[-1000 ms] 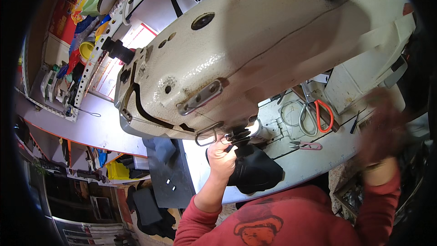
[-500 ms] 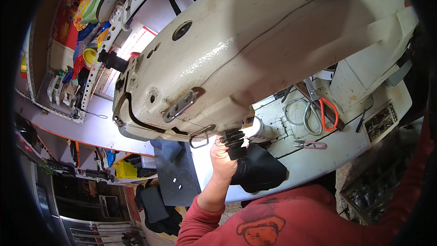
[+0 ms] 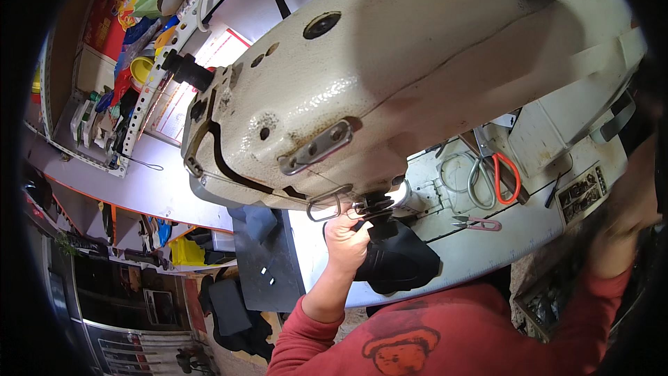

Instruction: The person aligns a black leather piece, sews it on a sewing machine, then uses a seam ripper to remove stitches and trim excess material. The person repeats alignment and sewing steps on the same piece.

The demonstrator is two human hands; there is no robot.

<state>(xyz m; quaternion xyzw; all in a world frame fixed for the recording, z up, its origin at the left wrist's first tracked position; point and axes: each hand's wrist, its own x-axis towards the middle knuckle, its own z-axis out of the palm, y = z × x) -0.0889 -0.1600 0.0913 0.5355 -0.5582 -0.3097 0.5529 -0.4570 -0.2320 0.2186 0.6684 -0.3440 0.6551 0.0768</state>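
A large cream sewing machine [image 3: 410, 63] fills the upper middle of the view. Below its head, my left hand [image 3: 348, 238] is closed beside the black thread tension discs [image 3: 376, 205], thumb bent toward them. Whatever its fingers hold is hidden. A black fabric piece [image 3: 403, 261] lies on the pale table just right of my left wrist, under the machine head. At the right edge, my right hand [image 3: 633, 198] is raised near the machine's far right end, smeared by motion and partly in shadow, so its fingers cannot be made out.
Red-and-grey-handled scissors [image 3: 506, 177] and pink thread snips [image 3: 480, 223] lie on the table [image 3: 480, 254]. A tray of small metal parts [image 3: 583, 195] is set at its right end. Dark panels [image 3: 268, 275] lie left. Crowded shelves [image 3: 104, 125] stand at far left.
My right hand and forearm have come into view at the right. My left hand stays by the tension discs, its thumb now showing more. The whole view has shifted slightly.
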